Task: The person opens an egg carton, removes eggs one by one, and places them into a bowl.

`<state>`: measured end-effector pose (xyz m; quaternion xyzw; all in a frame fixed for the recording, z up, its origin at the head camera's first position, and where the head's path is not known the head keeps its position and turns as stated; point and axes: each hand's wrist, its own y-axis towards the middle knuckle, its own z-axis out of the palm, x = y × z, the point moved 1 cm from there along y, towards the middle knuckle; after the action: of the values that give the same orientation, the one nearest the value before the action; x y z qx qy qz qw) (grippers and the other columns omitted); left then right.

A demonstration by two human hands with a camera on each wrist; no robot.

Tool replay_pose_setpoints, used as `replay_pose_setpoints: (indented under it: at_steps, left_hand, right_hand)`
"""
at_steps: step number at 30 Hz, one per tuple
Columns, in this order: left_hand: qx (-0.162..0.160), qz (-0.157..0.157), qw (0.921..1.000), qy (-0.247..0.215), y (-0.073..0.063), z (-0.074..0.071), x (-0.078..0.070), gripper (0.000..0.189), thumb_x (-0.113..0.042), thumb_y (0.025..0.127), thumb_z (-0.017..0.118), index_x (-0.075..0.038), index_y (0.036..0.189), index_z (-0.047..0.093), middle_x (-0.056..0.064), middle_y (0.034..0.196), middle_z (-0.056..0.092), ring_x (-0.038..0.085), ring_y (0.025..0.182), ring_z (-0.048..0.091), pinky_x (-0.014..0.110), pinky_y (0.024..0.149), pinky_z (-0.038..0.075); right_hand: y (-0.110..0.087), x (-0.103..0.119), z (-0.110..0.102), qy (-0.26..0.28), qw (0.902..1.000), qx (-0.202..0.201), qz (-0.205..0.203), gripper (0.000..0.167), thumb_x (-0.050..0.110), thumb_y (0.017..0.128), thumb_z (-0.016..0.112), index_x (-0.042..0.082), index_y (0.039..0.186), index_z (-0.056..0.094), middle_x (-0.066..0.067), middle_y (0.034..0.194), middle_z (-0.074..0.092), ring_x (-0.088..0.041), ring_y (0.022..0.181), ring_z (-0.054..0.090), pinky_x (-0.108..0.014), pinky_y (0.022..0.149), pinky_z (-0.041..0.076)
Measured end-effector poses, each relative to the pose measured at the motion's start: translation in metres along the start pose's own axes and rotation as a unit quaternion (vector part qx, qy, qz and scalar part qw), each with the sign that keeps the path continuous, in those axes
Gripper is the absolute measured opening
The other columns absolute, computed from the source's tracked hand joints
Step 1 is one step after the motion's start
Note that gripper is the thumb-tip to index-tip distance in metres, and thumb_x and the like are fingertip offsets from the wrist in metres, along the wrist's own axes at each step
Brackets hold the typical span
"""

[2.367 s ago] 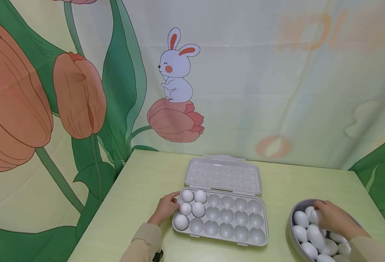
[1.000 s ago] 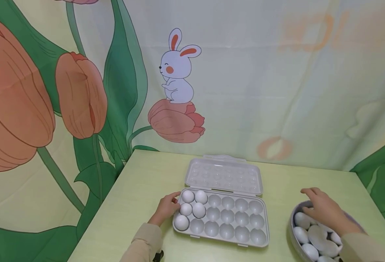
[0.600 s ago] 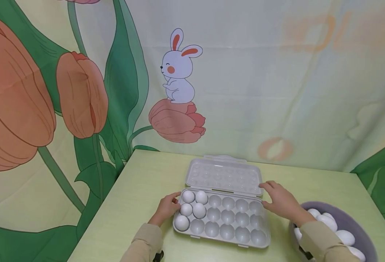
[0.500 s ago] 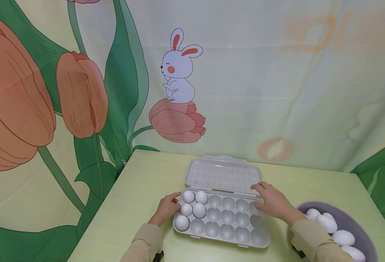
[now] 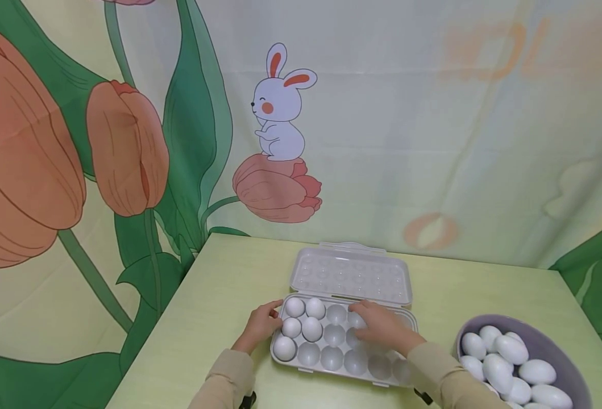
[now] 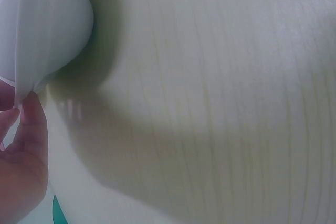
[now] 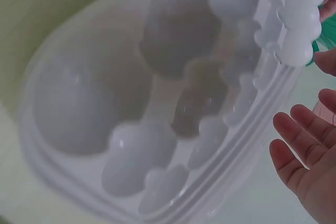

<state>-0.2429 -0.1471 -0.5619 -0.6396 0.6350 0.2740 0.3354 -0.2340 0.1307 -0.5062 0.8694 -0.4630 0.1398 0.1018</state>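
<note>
A light-grey plastic egg carton (image 5: 308, 355) lies with its lid folded back. Several white eggs (image 5: 311, 329) sit in cups at its left end; the other cups in view hold none. My left hand (image 5: 261, 325) pinches the carton's left rim between thumb and fingers, and the left wrist view shows the grip on the rim (image 6: 25, 51) close up. Over the middle cups hovers my right hand (image 5: 380, 326), covering some of them. Its fingers (image 7: 310, 124) are spread and relaxed in the right wrist view, with nothing between them.
A purple-grey bowl (image 5: 561, 352) full of white eggs (image 5: 497, 369) stands to the right. The clear lid (image 5: 352, 275) lies behind the carton on the pale yellow table (image 5: 244, 267). A printed curtain (image 5: 382, 142) hangs behind the table's far edge.
My right hand has come out of the egg bowl and swung left, over the carton's right end to its middle cups. My left hand stays on the rim.
</note>
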Motion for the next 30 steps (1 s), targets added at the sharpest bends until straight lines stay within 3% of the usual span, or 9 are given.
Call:
replay_pose_setpoints:
  at_steps: [5,12,21,30]
  left_hand:
    - [0.0,0.005,1.0,0.007,0.0,-0.001,-0.001,0.052,-0.001,0.068,0.054,-0.002,0.12,0.053,0.003,0.074,0.051,0.013,0.067,0.044,0.022,0.058,0.036]
    - [0.0,0.006,0.9999,0.011,-0.001,-0.001,-0.002,0.052,-0.001,0.068,0.054,-0.001,0.119,0.053,0.003,0.074,0.051,0.013,0.066,0.044,0.022,0.057,0.036]
    - [-0.001,0.006,1.0,0.007,-0.002,-0.002,-0.004,0.052,-0.001,0.068,0.054,-0.002,0.12,0.053,0.003,0.075,0.051,0.013,0.067,0.044,0.023,0.059,0.037]
    - [-0.003,0.006,1.0,0.007,-0.002,-0.001,-0.002,0.052,-0.001,0.068,0.054,-0.002,0.12,0.053,0.003,0.075,0.051,0.013,0.067,0.044,0.022,0.057,0.037]
  right_hand:
    - [0.012,0.009,0.024,-0.01,0.9998,-0.006,-0.017,0.047,0.023,0.069,0.06,0.013,0.114,0.053,-0.004,0.107,0.057,-0.021,0.092,0.056,-0.037,0.07,0.047]
    - [0.024,0.028,0.041,0.013,0.9993,-0.004,-0.034,0.052,0.022,0.071,0.063,0.006,0.119,0.05,-0.011,0.115,0.054,-0.026,0.099,0.055,-0.039,0.081,0.046]
    - [0.034,0.043,0.057,0.036,0.9989,-0.028,-0.009,0.053,0.024,0.069,0.065,0.009,0.118,0.049,-0.01,0.107,0.055,-0.024,0.097,0.053,-0.039,0.08,0.046]
    - [0.043,0.052,0.072,-0.034,0.9978,-0.056,0.013,0.048,0.032,0.068,0.066,0.011,0.109,0.054,-0.005,0.095,0.058,-0.021,0.086,0.052,-0.034,0.067,0.045]
